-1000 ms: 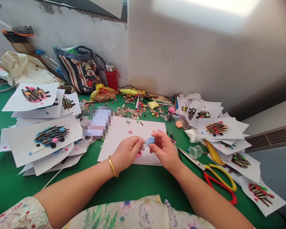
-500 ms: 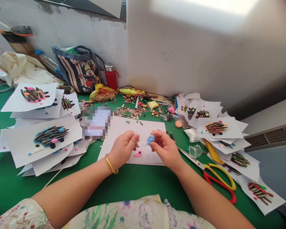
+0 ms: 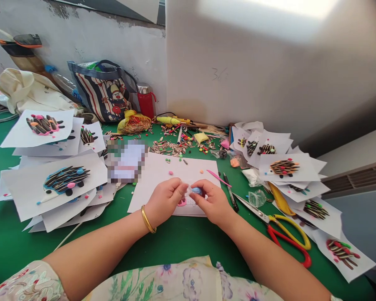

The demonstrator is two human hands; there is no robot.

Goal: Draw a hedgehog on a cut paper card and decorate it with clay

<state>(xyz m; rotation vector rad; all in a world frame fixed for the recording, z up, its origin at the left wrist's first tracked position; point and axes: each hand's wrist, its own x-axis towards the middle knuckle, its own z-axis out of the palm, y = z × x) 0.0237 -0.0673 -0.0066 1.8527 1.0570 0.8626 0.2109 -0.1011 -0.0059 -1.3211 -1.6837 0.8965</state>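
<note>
My left hand (image 3: 166, 198), with a gold bangle at the wrist, pinches clear plastic wrap (image 3: 187, 191). Close beside it, my right hand (image 3: 213, 201) grips a lump of blue clay (image 3: 196, 190), and its fingertips meet the wrap as well. Both hands are over a white paper sheet (image 3: 147, 179). Under them shows part of a printed drawing with pink clay (image 3: 182, 202) on it; my fingers hide the rest. A pink ball (image 3: 171, 172), an orange ball (image 3: 201, 171) and a pink tool (image 3: 218, 178) lie on the sheet.
Red-and-yellow scissors (image 3: 288, 236) and a black pen (image 3: 231, 192) lie to the right. Stacks of hedgehog pictures (image 3: 59, 179) stand left and more cards (image 3: 288, 167) right. Loose seeds (image 3: 167, 147) are scattered behind. A pixelated phone (image 3: 128, 161) lies left of the sheet.
My hands have drawn closer together, and the blue clay has shifted slightly down, beside the wrap. The pink tool and both small balls are now more visible behind my hands.
</note>
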